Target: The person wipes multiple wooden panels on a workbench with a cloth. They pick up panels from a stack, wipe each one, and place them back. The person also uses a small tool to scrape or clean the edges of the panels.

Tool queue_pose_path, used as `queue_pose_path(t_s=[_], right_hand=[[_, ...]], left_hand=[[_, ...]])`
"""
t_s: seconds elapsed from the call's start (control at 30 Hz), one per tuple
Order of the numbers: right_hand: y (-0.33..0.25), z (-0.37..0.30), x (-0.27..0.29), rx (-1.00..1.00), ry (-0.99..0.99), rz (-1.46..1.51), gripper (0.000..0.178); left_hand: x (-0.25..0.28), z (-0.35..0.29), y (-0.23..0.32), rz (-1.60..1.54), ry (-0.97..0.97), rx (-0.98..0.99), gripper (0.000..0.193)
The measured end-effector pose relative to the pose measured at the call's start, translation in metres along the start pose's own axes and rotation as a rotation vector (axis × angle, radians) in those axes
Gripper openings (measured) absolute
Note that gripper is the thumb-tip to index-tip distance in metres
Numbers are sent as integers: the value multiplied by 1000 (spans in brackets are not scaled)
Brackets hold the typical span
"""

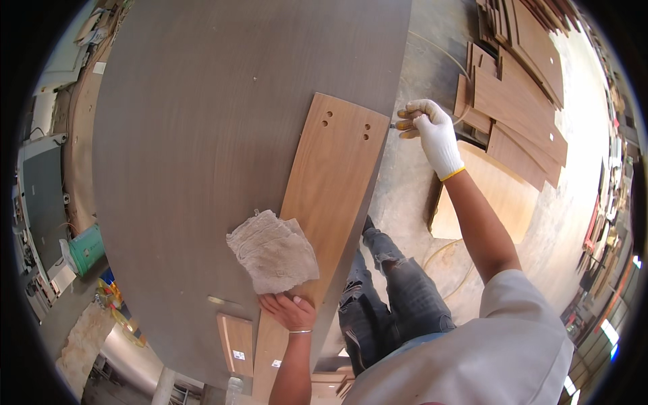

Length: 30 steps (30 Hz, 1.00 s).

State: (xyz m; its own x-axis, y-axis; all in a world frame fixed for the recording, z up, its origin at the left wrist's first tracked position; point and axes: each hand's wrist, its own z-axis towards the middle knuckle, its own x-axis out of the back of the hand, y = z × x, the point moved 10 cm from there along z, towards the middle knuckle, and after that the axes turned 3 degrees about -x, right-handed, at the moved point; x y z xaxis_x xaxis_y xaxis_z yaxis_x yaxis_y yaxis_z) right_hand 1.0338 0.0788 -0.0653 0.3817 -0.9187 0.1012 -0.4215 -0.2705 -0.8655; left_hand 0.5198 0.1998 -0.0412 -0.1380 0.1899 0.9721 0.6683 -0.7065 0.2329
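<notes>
A long brown wood board (331,179) lies along the right edge of a large grey tabletop (196,135), with two pairs of drilled holes at its far end. My left hand (289,311), bare with a thin bracelet, rests on the board's near part, fingers stretched out flat. Just beyond its fingertips a folded beige cloth (275,253) lies partly on the board and partly on the tabletop. My right hand (432,131), in a white glove with yellowish fingertips, is raised beside the board's far right corner. Its fingers are bent together around a small dark piece I cannot make out.
A small wood panel (236,344) with a label lies left of my left hand, near a short pale stick (217,300). On the floor to the right are stacked brown panels (520,101) and a pale board (489,196). A thin hose (445,52) curves past my right hand.
</notes>
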Motion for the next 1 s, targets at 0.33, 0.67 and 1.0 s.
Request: queue_pose_path(t_s=[0.33,0.67,1.0], right_hand=[[-22,7,-29,-67,-252,-569,20],[-27,18,-43,-2,-479,-678,14],[-47,17,-60,149,-559,-876,20]], left_hand=[[1,-1,-1,26,-9,8,53],[3,1,0,-5,19,15,48],[3,1,-1,-16,18,33,47]])
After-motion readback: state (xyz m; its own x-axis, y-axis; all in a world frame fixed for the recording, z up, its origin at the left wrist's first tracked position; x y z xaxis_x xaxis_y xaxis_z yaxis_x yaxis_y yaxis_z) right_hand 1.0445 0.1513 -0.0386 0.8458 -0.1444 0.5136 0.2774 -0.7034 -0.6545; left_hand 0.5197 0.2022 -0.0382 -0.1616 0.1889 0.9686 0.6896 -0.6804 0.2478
